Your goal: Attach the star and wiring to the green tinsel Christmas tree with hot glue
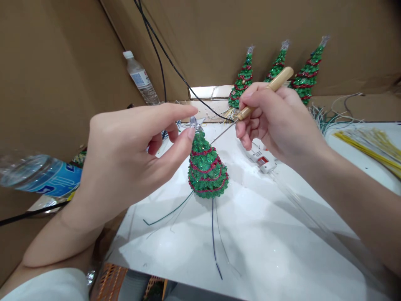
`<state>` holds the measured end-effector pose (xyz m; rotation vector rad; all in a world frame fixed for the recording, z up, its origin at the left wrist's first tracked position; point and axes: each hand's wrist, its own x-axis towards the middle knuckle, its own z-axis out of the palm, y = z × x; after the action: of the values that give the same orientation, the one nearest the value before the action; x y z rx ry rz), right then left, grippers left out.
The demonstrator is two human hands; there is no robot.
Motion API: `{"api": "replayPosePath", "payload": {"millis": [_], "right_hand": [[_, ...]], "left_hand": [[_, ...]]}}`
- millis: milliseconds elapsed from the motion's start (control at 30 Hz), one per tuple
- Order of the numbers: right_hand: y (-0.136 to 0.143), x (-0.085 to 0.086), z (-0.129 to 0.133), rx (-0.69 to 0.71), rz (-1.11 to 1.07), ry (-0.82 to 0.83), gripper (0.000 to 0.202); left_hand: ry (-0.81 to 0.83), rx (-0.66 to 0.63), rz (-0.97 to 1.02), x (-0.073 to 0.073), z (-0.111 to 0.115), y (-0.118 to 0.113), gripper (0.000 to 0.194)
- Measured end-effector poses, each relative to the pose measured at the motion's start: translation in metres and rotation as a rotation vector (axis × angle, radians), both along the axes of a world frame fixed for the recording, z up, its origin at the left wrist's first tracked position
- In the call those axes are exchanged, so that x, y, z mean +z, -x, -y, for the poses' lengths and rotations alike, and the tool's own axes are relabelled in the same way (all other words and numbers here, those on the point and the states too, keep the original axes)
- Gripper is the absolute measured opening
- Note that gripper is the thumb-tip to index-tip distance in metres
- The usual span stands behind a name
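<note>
You're pinching the star topper [193, 122] with your left hand [134, 146], the Christmas tree [206, 177] standing below its fingers [180, 110], while your right hand [277, 113] is gripping an awl [281, 78], seemingly probing, next needing steady aim.

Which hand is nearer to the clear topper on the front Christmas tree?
Left. The left hand has its thumb and forefinger at the clear topper; the right hand is farther off, to the right, holding a thin-shafted, wooden-handled tool.
</note>
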<state>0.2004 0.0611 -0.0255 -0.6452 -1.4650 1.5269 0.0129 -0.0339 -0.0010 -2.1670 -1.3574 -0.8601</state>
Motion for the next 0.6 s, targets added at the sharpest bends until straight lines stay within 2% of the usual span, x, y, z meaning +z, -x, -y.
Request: {"api": "replayPosePath", "payload": {"millis": [267,500,600], "right_hand": [[0.0032,-0.0041,-0.0017,0.035,-0.005,0.025,0.016],[0.0027,-0.0033,-0.0042,0.054,-0.011,0.129,0.023],[0.0023,-0.0031,-0.004,0.057,-0.031,0.138,0.024]], "left_hand": [[0.028,0.016,-0.003,0.0019,0.003,-0.0008,0.024],[0.027,0.034,0.01,0.0008,0.0034,-0.0002,0.024],[0.052,0.067,0.018,0.001,0.0071,-0.0035,0.035]]}}
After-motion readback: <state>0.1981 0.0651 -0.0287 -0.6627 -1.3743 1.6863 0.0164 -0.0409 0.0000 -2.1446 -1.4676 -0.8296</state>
